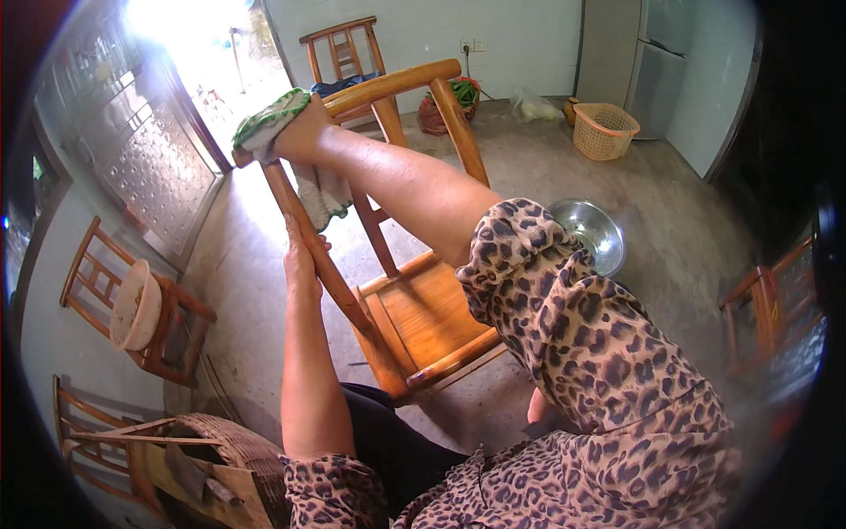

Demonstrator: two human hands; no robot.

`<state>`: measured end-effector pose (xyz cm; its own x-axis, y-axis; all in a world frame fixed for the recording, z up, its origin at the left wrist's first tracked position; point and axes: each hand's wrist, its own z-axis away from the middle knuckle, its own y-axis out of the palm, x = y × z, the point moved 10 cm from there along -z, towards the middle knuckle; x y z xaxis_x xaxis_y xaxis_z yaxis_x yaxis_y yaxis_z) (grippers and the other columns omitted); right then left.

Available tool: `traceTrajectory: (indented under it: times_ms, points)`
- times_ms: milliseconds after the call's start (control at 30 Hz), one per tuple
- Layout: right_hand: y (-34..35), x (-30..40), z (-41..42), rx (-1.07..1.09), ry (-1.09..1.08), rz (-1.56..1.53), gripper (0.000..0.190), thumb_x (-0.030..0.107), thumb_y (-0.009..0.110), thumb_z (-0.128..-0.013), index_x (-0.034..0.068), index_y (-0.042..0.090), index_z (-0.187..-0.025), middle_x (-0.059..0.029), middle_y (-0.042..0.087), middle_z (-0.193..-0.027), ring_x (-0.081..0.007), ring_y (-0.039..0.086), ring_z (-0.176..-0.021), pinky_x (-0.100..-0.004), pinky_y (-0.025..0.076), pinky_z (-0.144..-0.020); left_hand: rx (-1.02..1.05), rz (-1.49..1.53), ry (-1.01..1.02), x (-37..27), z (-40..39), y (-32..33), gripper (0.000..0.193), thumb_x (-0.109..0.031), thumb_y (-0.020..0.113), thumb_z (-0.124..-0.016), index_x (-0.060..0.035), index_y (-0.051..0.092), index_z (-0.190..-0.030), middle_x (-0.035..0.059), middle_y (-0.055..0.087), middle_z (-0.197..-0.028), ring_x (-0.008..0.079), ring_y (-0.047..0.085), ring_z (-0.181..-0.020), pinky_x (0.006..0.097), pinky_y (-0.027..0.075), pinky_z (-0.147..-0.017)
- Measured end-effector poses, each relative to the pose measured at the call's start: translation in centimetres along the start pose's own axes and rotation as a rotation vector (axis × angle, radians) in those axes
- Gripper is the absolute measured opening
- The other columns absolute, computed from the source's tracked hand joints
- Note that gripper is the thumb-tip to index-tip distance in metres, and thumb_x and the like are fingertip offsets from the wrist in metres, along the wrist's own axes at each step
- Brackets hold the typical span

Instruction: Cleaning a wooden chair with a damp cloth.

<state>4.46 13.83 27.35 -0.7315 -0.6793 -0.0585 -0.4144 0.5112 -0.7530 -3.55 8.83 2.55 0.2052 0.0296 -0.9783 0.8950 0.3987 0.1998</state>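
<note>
A varnished wooden chair (429,317) stands before me, its backrest rising toward the doorway. My left hand (301,251) grips the near-left back post (301,228) partway up. With my right arm stretched across the backrest, my right hand (303,135) presses a white cloth with green trim (274,122) over the left end of the top rail (396,86). Part of that cloth hangs down behind the post. The right fingers are mostly hidden by the cloth and the wrist.
A metal basin (591,231) sits on the concrete floor right of the chair. Farther back are a plastic basket (605,132), a red bag of green vegetables (449,109) and another chair (344,53). Along the left wall, a chair holds a pale basin (137,307); a wicker basket (231,436) is nearer.
</note>
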Motion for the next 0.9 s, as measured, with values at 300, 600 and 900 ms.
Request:
traceTrajectory:
  times_ms: [300,600,900]
  points:
    - [0.3,-7.2,0.8,-0.015,0.113,0.132,0.033,0.029,0.047,-0.083,0.017,0.069,-0.104,-0.0073,0.067,-0.109,-0.0237,0.063,-0.103,-0.0434,0.044,-0.085,0.020,0.011,0.007,-0.1,0.2,0.1,0.066,-0.067,0.044,-0.089,-0.0032,0.052,-0.106,0.0082,0.056,-0.077,0.0170,0.059,-0.071,0.0312,0.051,-0.066]
    - [-1.1,-17.8,5.9,0.258,0.294,0.410,0.040,0.034,0.045,-0.085,0.017,0.067,-0.114,-0.0057,0.062,-0.123,-0.0236,0.054,-0.118,-0.0517,0.027,-0.104,-0.003,-0.006,-0.006,0.2,0.1,-0.8,0.067,-0.070,0.044,-0.087,-0.0051,0.053,-0.103,0.0084,0.057,-0.078,0.0170,0.059,-0.072,0.0328,0.051,-0.069]
    - [-3.8,-24.1,9.3,-0.137,0.434,0.108,0.035,0.033,0.057,-0.083,0.015,0.065,-0.112,-0.0088,0.063,-0.117,-0.0255,0.055,-0.114,-0.0460,0.033,-0.100,-0.011,-0.005,0.050,-0.8,1.1,0.4,0.067,-0.072,0.047,-0.084,-0.0056,0.056,-0.094,0.0063,0.058,-0.071,0.0161,0.059,-0.068,0.0311,0.051,-0.066]
